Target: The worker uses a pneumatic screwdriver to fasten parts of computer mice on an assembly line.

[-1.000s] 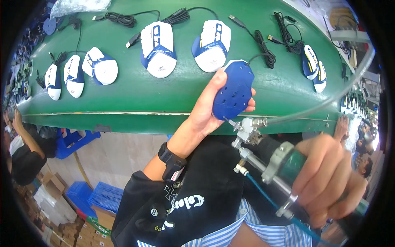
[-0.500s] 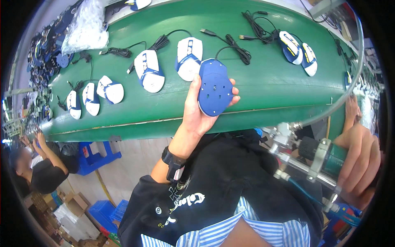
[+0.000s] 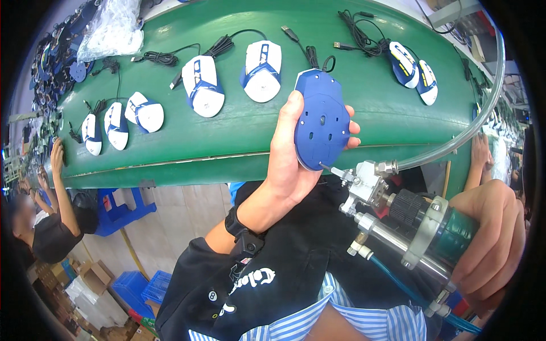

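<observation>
Blue mouse base [image 3: 322,126], underside up with small holes, held above our green conveyor belt [image 3: 364,113]; our left hand [image 3: 290,165] gripping its edges; our right hand [image 3: 489,244] wrapped around a dispensing gun [image 3: 398,216], needle tip touching its lower edge; white-and-blue mice [image 3: 227,79] beyond

Your mouse base [image 3: 322,126]: solid blue | your tool [image 3: 415,224]: silver metal, dark green grip, clear hose | belt [image 3: 239,136]: green | 2 nearest mice [image 3: 202,85]: white with blue stripes | your sleeve [image 3: 239,278]: black, white print.
</observation>
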A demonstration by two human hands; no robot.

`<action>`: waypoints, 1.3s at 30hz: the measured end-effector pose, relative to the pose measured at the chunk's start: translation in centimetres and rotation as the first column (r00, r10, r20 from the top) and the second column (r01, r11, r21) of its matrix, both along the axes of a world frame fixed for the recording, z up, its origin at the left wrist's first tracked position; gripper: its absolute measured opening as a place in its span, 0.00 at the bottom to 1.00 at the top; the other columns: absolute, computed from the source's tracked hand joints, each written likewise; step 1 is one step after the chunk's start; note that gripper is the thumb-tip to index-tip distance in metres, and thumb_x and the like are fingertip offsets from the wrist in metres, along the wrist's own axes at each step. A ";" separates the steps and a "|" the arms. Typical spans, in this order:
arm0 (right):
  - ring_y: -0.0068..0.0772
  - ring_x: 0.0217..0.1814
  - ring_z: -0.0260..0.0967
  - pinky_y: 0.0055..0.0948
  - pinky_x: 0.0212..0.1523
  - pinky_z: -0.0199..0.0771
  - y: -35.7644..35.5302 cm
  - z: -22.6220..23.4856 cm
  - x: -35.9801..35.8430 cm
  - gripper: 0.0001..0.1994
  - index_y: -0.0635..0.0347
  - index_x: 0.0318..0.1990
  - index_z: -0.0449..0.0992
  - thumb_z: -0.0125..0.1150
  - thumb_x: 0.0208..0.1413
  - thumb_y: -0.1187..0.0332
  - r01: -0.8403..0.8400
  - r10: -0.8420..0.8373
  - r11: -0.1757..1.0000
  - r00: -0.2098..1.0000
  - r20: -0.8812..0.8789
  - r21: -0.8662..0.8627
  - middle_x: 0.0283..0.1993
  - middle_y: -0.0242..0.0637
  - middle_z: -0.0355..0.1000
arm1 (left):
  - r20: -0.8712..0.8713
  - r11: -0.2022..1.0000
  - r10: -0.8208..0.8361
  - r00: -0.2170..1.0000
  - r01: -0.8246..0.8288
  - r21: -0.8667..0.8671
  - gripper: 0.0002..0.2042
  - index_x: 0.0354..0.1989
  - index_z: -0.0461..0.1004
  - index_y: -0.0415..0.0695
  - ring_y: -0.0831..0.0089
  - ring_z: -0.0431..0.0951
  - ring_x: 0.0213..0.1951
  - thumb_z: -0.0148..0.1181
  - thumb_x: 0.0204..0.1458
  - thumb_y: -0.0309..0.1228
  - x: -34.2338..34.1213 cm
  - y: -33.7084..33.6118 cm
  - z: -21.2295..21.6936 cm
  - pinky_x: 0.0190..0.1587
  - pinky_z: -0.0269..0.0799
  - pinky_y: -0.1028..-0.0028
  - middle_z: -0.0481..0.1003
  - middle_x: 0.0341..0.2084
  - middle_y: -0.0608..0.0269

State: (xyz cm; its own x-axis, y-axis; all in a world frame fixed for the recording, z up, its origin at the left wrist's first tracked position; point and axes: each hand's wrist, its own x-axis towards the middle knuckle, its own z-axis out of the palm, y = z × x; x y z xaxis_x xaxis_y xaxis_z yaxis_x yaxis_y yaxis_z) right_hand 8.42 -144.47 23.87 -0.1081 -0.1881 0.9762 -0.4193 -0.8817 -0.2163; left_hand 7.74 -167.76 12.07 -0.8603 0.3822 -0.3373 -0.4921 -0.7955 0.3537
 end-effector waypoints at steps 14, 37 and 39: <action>0.24 0.19 0.74 0.20 0.22 0.80 -6.8 2.4 -1.1 0.08 0.65 0.25 0.76 0.68 0.38 0.86 -0.102 0.059 0.977 0.974 0.220 0.189 0.20 0.38 0.75 | 0.049 0.993 -0.008 0.999 0.013 -0.116 0.29 0.53 0.66 0.41 0.64 0.78 0.40 0.40 0.61 0.56 0.1 0.9 0.4 0.42 0.77 0.65 0.74 0.43 0.51; 0.15 0.10 0.58 0.16 0.13 0.62 -1.7 4.3 1.9 0.12 0.50 0.42 0.56 0.55 0.60 0.68 0.541 -0.812 0.522 0.551 0.191 0.659 0.16 0.21 0.61 | -0.097 -0.589 -0.630 0.771 -0.555 -0.588 0.41 0.61 0.62 0.40 0.48 0.70 0.43 0.72 0.39 0.47 -8.9 -3.0 -4.9 0.44 0.68 0.51 0.66 0.43 0.40; 0.16 0.10 0.56 0.18 0.14 0.61 -2.8 4.2 1.7 0.12 0.50 0.41 0.56 0.55 0.60 0.69 0.532 -0.812 0.530 0.542 0.215 0.660 0.17 0.22 0.59 | -0.091 -0.578 -0.635 0.767 -0.551 -0.602 0.41 0.61 0.62 0.41 0.48 0.70 0.43 0.72 0.39 0.46 -8.9 -4.1 -5.3 0.44 0.68 0.51 0.67 0.42 0.41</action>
